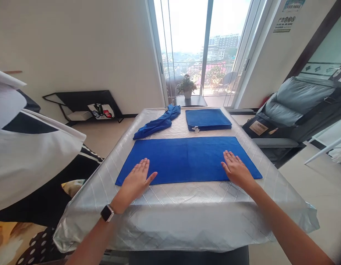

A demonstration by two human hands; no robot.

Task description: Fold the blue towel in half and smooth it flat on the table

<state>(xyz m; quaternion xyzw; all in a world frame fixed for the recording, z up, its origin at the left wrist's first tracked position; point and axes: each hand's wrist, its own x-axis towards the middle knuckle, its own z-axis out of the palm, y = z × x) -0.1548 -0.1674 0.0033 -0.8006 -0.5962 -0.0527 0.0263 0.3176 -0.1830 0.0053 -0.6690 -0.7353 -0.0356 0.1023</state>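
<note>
A blue towel (184, 162) lies spread flat across the table, its long side toward me and a faint crease down its middle. My left hand (137, 178) rests palm down over its near left part, fingers stretched out and thumb apart. On the towel's right part, my right hand (235, 167) lies flat with its fingers straight. Neither hand grips anything. Behind the spread towel, a crumpled blue towel (159, 122) stretches diagonally on the left. A neat stack of folded blue towels (208, 118), with a white tag at its front edge, sits at the back right.
A silver quilted tablecloth (187, 217) covers the table and hangs over its near edge. Beyond the far edge, a potted plant (187, 86) stands on a chair. A grey recliner (294, 106) is on the right. White and black fabric (35, 154) hangs close at the left.
</note>
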